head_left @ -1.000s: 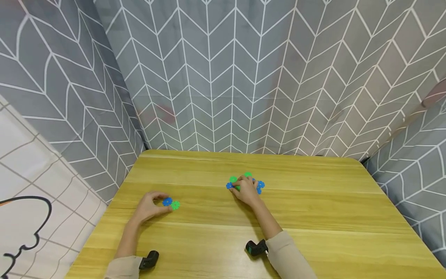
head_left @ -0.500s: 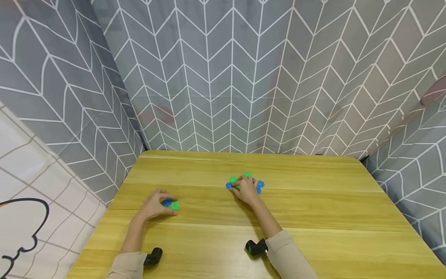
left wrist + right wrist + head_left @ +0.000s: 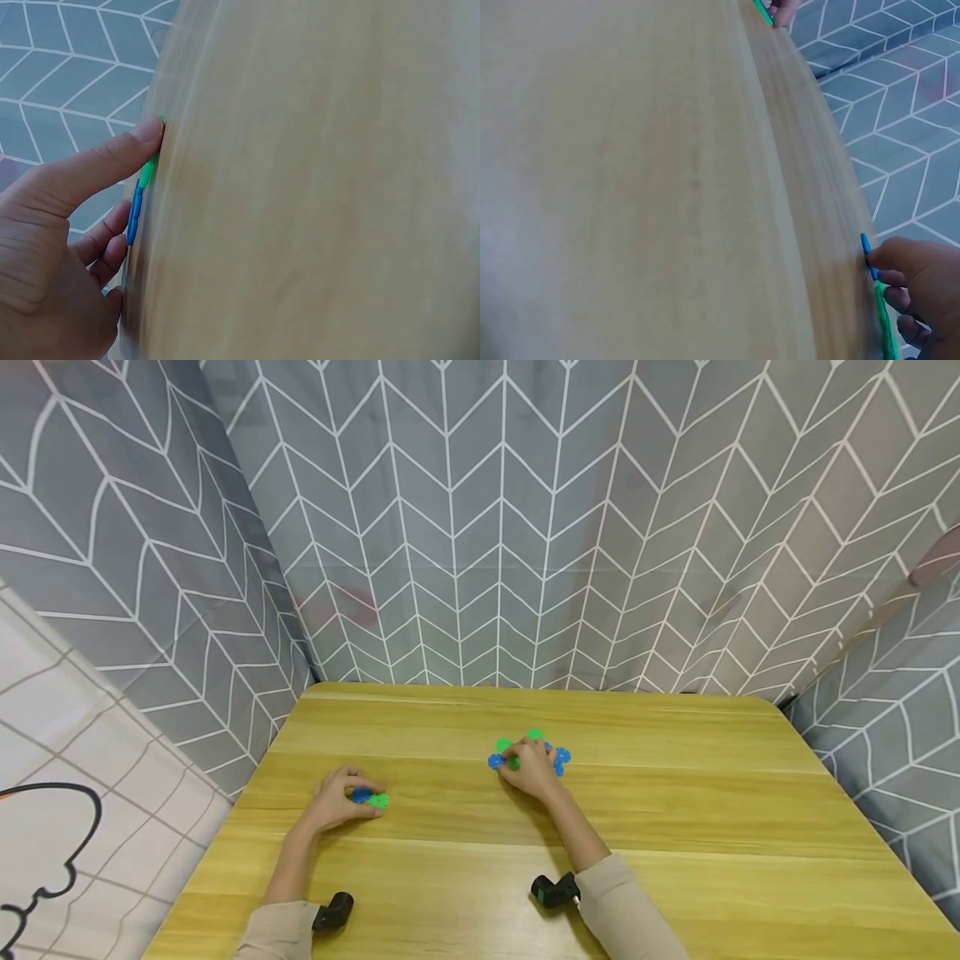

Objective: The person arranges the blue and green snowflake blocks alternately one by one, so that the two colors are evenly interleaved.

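Note:
Toward the left of the table in the head view, my left hand [image 3: 333,802] pinches a green snowflake-shaped plastic disc [image 3: 378,801] between thumb and index finger. Joined or overlapping with it, a blue snowflake disc [image 3: 362,795] lies inside the curve of that hand. Farther back, right of the middle, my right hand [image 3: 534,770] has thumb and index fingertips on another blue snowflake disc [image 3: 496,762]. The right wrist view has that thumb against the blue disc [image 3: 867,247], with a green disc [image 3: 885,319] extending beneath the fingers. The palm hides part of this group.
Around the right hand lie more discs: a green one [image 3: 504,745], another green one [image 3: 535,734] and a blue one [image 3: 563,755]. The wooden table [image 3: 675,827] ends at a patterned grey curtain [image 3: 480,527]. Black wrist cameras sit by both sleeves.
My left thumb and index finger have shifted right, spread around the green disc, then closed on it; the disc now looks tilted. The right hand has barely moved.

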Available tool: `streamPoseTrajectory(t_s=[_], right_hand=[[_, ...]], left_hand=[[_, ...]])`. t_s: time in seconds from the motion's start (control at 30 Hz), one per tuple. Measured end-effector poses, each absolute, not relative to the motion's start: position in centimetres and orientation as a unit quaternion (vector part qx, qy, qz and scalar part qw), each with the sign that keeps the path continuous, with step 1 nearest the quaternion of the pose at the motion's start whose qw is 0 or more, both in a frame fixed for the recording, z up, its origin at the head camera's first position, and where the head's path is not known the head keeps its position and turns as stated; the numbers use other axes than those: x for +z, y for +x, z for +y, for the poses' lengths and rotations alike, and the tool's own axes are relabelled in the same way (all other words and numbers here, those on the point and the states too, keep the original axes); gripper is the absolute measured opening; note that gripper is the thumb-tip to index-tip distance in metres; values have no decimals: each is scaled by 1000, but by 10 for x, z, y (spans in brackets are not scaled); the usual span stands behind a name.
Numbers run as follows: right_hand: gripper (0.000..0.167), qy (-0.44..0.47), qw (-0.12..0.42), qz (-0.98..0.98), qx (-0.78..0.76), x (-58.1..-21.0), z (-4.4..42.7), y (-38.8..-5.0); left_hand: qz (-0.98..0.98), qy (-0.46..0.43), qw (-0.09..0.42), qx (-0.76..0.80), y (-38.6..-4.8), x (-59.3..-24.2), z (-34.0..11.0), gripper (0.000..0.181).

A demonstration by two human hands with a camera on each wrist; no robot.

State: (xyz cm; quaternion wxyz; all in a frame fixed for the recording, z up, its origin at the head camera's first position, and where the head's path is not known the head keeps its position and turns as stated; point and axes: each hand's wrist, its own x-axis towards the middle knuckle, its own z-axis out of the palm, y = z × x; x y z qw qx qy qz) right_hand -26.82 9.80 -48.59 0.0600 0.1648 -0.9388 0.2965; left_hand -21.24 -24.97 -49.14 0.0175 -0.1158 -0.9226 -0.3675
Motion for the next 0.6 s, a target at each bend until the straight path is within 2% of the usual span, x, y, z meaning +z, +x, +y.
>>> streamPoseTrajectory(t_s=[0.37,0.6], right_hand=[[23,171,106,-932,302,-493,96,-269],[23,194,112,-908,355,-495,85,-265]], left_hand=[[-921,-119,23,-371,-211,-492,-249,30],[-921,-117,21,-371,-211,-492,-249,29]])
